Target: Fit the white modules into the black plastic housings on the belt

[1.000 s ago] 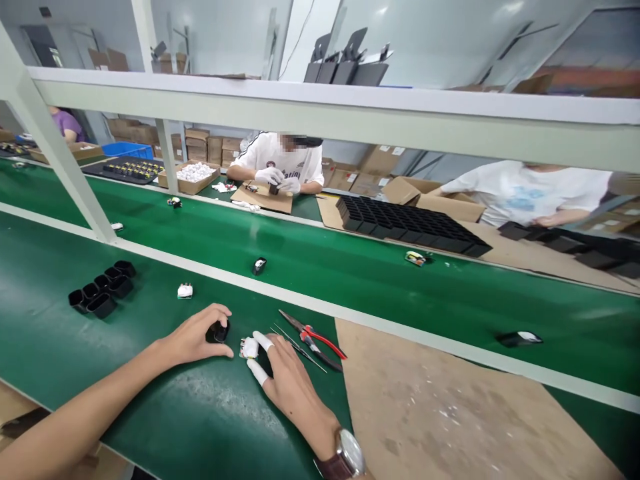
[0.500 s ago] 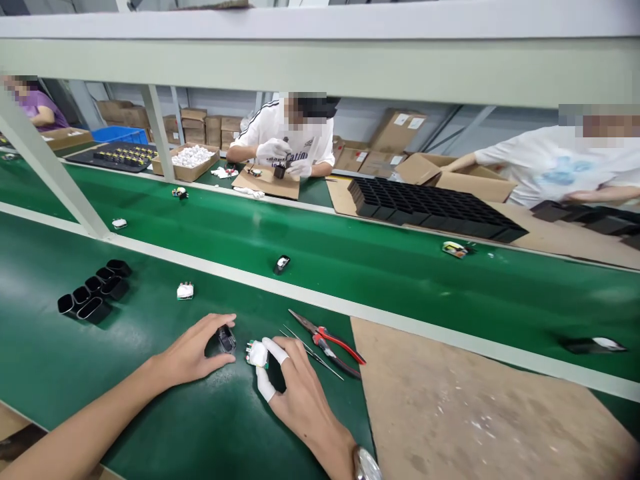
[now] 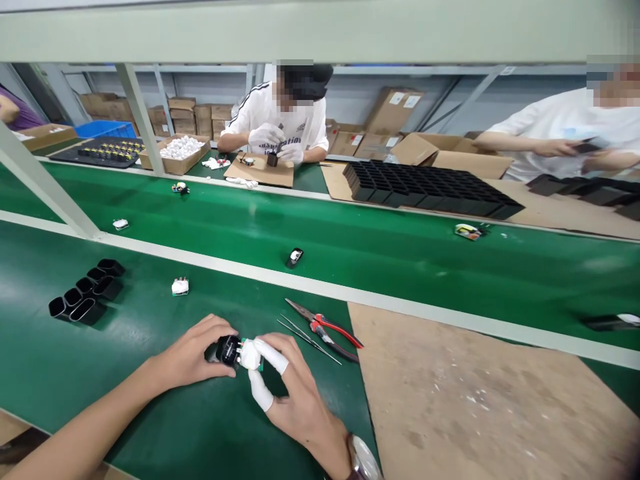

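Observation:
My left hand [image 3: 203, 350] grips a black plastic casing [image 3: 229, 351] between thumb and fingers, its open end turned to the right. White finger covers sit on the thumb and index finger of my right hand [image 3: 293, 380], which pinches a small green circuit board with a white top [image 3: 251, 355]. The board's pins point left and are at the casing's mouth; whether they are inside it I cannot tell. Right of my hands lie tweezers [image 3: 311, 341] and red-and-black long-nose pliers [image 3: 324, 328]. Another white-topped circuit board [image 3: 181, 287] rests beyond my left hand.
Several black casings [image 3: 86, 311] stand at the left. Cardboard [image 3: 450, 400] covers the bench at right. A green conveyor belt [image 3: 225, 220] carries a filled casing [image 3: 295, 257] and loose boards. Across it, two people work beside a block of black casings [image 3: 430, 190]. A slanted post [image 3: 55, 187] rises at left.
My right hand has brought the circuit board left to the black casing, closing the gap between them. Parts on the belt have shifted right. The person at far right now holds a dark piece.

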A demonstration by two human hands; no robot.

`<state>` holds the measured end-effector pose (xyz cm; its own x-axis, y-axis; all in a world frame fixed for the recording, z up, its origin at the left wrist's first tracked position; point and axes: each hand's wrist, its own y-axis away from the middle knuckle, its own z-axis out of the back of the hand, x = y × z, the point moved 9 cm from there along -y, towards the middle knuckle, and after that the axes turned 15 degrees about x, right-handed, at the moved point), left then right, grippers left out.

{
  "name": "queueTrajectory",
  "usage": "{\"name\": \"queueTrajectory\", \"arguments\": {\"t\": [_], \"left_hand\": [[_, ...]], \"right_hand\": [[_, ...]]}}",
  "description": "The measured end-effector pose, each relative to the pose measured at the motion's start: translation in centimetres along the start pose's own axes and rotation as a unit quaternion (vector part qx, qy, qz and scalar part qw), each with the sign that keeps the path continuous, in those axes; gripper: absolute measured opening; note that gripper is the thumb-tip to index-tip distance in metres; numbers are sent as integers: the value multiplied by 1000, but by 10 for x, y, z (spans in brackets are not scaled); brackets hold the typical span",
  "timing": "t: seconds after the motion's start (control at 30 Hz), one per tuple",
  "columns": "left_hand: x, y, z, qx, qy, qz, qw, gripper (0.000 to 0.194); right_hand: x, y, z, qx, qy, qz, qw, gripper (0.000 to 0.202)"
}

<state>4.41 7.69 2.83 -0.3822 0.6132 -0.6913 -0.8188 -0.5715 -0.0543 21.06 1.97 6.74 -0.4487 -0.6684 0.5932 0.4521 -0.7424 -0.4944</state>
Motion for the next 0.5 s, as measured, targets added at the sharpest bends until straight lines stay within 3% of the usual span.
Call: {"name": "queueTrajectory", "arguments": {"t": [0.13,0.33,0.5], "left_hand": [[-9,0,-4,-23,-50,-26,998,57],[-17,2,2,-61,-85,-34,994,49],[-16,3,-2,-52,-99,-31,993,48]], "right_hand": [[11,1,-4,9,47,26,999,61],[9,2,-7,21,41,18,999,62],[9,1,-10,35,47,13,998,63]]}}
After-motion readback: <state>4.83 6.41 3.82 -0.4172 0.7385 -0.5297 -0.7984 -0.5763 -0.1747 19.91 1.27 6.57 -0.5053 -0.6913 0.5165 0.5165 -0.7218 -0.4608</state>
